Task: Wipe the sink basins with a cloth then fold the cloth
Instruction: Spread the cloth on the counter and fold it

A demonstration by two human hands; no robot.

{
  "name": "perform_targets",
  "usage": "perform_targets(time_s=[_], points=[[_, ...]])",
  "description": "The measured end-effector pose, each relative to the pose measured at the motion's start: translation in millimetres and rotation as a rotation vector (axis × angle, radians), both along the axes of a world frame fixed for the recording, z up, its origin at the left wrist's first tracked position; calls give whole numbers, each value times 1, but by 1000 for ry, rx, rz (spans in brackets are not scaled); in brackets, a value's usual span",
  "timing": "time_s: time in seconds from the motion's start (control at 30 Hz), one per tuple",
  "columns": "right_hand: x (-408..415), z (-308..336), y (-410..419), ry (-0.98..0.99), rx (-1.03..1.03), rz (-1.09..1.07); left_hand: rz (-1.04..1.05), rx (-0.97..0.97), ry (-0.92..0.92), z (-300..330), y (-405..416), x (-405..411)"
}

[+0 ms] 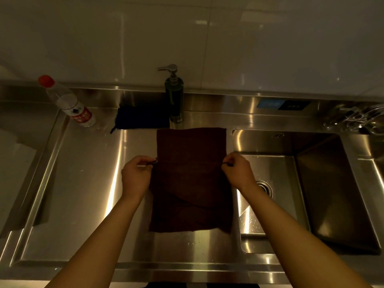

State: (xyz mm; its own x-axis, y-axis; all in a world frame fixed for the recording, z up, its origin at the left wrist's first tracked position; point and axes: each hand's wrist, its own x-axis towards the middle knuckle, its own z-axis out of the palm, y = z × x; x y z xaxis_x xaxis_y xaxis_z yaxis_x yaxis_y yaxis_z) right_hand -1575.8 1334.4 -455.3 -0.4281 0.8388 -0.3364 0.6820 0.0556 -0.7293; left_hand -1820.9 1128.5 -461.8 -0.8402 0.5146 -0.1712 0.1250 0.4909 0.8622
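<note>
Pinched at both side edges, cloth (190,179) is held taut between left hand (136,177) and right hand (239,173), fingers closed on fabric about mid-length. Cloth is spread on steel counter (83,183) just left of sink basin (291,194). Long axis runs from near counter edge toward back wall; far end lies flat, near end rumpled. Judged soft, light, limp, possibly damp. Corners or side edges are judged best holds. Fold seam is seen across at pinch line.

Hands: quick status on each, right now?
Left hand: pinching the brown cloth at its left edge.
Right hand: pinching the cloth's right edge.
</note>
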Motion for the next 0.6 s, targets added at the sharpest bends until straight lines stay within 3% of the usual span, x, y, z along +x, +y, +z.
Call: perform_targets(time_s=[0.6], points=[[-76,-4,119,49,133,-93,98,41,-89,-10,93,-77]])
